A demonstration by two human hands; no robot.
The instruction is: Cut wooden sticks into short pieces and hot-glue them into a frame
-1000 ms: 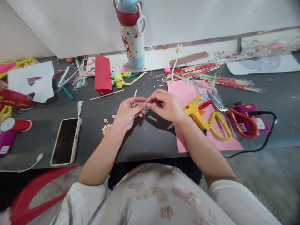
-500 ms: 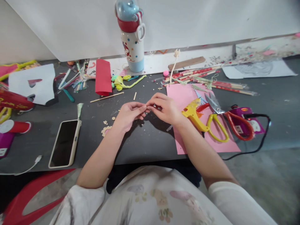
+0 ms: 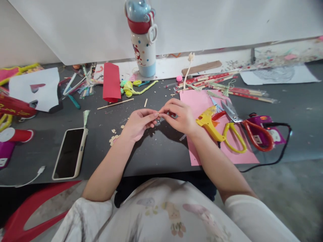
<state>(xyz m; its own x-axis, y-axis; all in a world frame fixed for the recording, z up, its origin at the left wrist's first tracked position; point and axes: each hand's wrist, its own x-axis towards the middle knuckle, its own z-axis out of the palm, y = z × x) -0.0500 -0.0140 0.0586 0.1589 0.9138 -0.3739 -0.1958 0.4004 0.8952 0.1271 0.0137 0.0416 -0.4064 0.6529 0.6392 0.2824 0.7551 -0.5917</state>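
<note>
My left hand point(image 3: 141, 123) and my right hand point(image 3: 178, 116) meet fingertip to fingertip above the dark grey table point(image 3: 153, 154). Both are closed in a pinch around something tiny at the join, too small to make out. Left of my left hand, partly behind the wrist, lie small pale flower-shaped pieces point(image 3: 114, 138). A short thin stick point(image 3: 145, 102) rests just beyond the fingers, and a longer stick point(image 3: 115, 104) lies farther left. Beside my right wrist is a yellow hot glue gun point(image 3: 210, 124) on pink paper point(image 3: 193, 101).
Scissors point(image 3: 234, 116) with red and yellow handles overlap the pink paper, near a black cable point(image 3: 284, 153). A phone point(image 3: 69, 153) lies to the left. Behind stand a water bottle point(image 3: 143, 50) and a folded red paper point(image 3: 111, 82). Red-wrapped sticks point(image 3: 209, 80) lie at the back right.
My fingertips have shifted very slightly while staying pinched together. The other things on the table lie as before, apart from a small shift of the view.
</note>
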